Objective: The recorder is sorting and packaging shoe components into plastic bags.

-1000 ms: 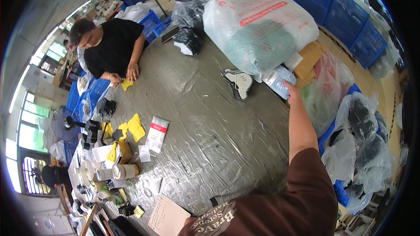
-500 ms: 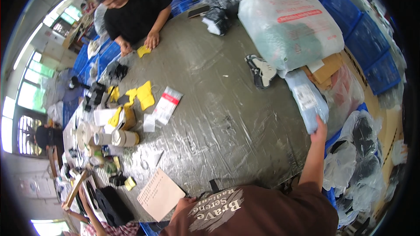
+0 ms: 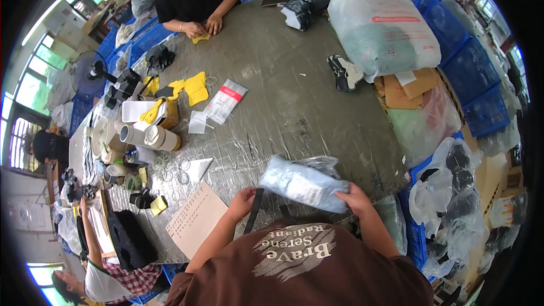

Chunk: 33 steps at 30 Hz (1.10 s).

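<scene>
A light-blue package in clear plastic (image 3: 283, 180), with a white label on its upper side, is tilted over the table's near edge in front of me. My right hand (image 3: 357, 199) grips its right end. Just off its left end is my left hand (image 3: 242, 203), fingers curled beside the top of a black strap (image 3: 254, 211); whether they hold the strap, I cannot tell. A second black strap (image 3: 285, 213) hangs below the package. The handwritten beige sheet (image 3: 195, 221) lies left of my left forearm.
Cups and tubs (image 3: 161, 137), yellow pieces (image 3: 196, 88) and a red-and-white packet (image 3: 226, 101) occupy the table's left. A large filled plastic bag (image 3: 385, 28) and a black-and-white item (image 3: 344, 73) are at far right. A co-worker (image 3: 195, 0) handles a yellow piece across the table.
My right hand has brought the light-blue package from the table's right edge to in front of me. My left hand has risen from the near edge toward it. The view has shifted.
</scene>
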Each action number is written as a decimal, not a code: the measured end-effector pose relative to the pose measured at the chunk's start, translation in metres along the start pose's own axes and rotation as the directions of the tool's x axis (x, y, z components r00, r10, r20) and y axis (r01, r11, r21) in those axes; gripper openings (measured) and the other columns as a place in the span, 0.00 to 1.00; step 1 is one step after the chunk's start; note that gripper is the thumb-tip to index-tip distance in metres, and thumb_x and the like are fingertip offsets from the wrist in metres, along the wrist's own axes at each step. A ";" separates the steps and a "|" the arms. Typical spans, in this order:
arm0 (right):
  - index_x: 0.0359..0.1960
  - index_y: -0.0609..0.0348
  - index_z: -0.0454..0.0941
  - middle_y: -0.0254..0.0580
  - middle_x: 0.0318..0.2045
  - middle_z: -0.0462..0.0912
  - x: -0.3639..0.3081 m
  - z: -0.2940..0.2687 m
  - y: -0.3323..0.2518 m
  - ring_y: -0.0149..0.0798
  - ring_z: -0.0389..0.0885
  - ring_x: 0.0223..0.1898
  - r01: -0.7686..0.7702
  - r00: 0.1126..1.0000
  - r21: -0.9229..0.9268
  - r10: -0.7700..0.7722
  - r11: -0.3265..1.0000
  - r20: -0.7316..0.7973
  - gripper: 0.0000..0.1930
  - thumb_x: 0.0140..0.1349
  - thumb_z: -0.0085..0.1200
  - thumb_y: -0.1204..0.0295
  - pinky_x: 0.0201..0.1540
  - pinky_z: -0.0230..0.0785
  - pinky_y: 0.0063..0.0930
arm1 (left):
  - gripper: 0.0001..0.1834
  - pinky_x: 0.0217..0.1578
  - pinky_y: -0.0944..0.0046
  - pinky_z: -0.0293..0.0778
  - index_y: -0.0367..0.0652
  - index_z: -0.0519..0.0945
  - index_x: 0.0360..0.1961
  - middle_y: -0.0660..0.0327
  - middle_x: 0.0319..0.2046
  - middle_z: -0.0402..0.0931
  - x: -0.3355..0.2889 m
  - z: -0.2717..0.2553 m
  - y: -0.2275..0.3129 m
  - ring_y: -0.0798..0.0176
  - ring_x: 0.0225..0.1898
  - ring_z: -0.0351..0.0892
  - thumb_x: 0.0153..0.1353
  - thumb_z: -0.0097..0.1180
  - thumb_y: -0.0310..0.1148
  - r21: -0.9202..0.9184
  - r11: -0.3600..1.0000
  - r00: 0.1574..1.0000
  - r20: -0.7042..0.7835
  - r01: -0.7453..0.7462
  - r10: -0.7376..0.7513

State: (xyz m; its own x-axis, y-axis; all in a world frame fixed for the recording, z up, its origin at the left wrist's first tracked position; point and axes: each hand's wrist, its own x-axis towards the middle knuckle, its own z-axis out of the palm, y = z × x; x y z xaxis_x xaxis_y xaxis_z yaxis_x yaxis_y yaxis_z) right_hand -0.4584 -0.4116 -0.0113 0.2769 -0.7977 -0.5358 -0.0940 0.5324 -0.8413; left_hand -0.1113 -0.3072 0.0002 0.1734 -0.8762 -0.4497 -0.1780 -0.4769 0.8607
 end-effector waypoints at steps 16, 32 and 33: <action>0.52 0.49 0.63 0.39 0.47 0.69 0.293 -0.036 -0.190 0.40 0.62 0.52 -0.097 0.914 0.550 0.293 0.830 -0.281 0.37 0.37 0.66 0.55 0.57 0.45 0.44 | 0.12 0.28 0.71 0.72 0.31 0.73 0.40 0.56 0.27 0.77 -0.071 -0.056 -0.030 0.67 0.28 0.77 0.54 0.50 0.25 -0.055 0.962 0.892 -0.363 0.266 -0.268; 0.52 0.64 0.55 0.53 0.50 0.59 0.314 -0.008 -0.156 0.46 0.61 0.52 0.405 0.771 -0.232 -0.467 0.884 -0.434 0.43 0.30 0.65 0.72 0.54 0.55 0.33 | 0.14 0.33 0.64 0.73 0.36 0.73 0.42 0.51 0.33 0.77 0.106 -0.032 0.119 0.56 0.32 0.78 0.54 0.52 0.28 0.407 0.886 0.949 -0.120 -0.221 0.292; 0.52 0.64 0.55 0.53 0.50 0.59 0.317 -0.012 -0.156 0.45 0.61 0.52 0.400 0.803 -0.138 -0.419 0.906 -0.424 0.43 0.29 0.65 0.72 0.55 0.55 0.33 | 0.14 0.33 0.64 0.73 0.36 0.73 0.42 0.51 0.33 0.77 0.117 -0.023 0.127 0.56 0.32 0.78 0.54 0.52 0.29 0.403 0.884 0.954 -0.072 -0.238 0.290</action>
State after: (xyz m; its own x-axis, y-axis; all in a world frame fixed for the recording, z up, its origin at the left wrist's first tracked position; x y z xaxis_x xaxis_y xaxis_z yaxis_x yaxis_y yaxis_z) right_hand -0.3677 -0.7511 -0.0504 -0.1440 -0.9836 -0.1087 -0.1063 0.1246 -0.9865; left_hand -0.0916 -0.4686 0.0624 0.1836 -0.9695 -0.1626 -0.5889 -0.2409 0.7715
